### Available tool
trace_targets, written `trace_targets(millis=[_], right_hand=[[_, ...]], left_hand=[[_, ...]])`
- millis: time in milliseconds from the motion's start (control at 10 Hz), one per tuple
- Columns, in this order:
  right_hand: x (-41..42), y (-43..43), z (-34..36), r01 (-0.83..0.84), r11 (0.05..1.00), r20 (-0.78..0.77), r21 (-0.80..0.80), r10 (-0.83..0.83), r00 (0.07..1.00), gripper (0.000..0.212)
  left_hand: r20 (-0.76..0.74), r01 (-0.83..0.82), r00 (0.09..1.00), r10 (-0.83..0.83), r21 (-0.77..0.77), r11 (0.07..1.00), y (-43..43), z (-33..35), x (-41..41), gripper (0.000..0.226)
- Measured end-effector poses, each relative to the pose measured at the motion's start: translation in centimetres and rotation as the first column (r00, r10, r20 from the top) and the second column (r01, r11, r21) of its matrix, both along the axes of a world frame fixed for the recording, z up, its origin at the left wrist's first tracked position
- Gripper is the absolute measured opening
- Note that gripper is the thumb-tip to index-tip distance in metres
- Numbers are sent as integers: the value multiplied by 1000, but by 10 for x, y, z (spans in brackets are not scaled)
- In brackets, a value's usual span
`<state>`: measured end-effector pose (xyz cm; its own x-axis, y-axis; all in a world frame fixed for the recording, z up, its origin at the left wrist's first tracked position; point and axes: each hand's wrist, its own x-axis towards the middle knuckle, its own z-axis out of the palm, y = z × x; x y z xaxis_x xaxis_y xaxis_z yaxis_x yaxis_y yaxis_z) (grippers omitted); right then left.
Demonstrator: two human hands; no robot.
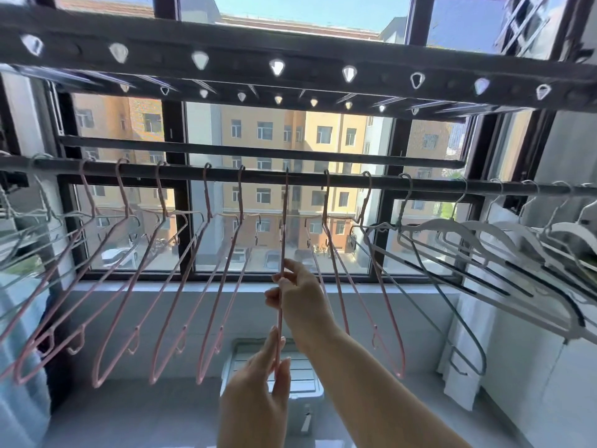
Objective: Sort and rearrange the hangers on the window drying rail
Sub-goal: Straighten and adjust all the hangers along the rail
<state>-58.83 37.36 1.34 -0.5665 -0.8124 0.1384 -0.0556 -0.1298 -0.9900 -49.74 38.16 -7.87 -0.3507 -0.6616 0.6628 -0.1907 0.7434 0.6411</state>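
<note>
A dark drying rail (265, 176) runs across the window. Several pink wire hangers (135, 279) hang along its left and middle. Grey and white hangers (484, 240) crowd its right end, and a few pale ones (29, 227) hang at the far left. One pink hanger (283, 234) hangs edge-on at the centre. My right hand (298, 295) pinches its upper part. Lower down, my left hand (258, 379) pinches its bottom end between thumb and fingers.
A second perforated rack bar (290, 59) spans overhead. The window sill (193, 287) lies behind the hangers. A white plastic lidded box (303, 379) stands below my hands. A blue cloth (19, 350) hangs at the left and a white one (458, 367) at the right.
</note>
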Motion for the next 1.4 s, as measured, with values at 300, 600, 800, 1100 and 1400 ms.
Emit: trace_targets(millis=[300, 600, 800, 1100, 1400], right_hand=[[13, 7, 3, 144, 988, -345, 59, -116, 932, 55], [43, -3, 9, 80, 991, -693, -107, -132, 709, 48], [60, -24, 17, -14, 978, -549, 208, 129, 826, 60], [77, -36, 10, -11, 988, 150, 151, -12, 989, 45], [68, -48, 0, 10, 995, -2, 96, -10, 1000, 62]], left_hand=[[39, -31, 999, 33, -61, 998, 3, -5, 9, 67], [-232, -250, 954, 190, -269, 930, 6, 29, 53, 49], [-26, -363, 932, 363, -140, 921, -14, 30, 74, 56], [20, -228, 973, 228, -7, 974, -22, 16, 79, 51], [43, -158, 986, 158, -4, 987, -21, 15, 69, 49]])
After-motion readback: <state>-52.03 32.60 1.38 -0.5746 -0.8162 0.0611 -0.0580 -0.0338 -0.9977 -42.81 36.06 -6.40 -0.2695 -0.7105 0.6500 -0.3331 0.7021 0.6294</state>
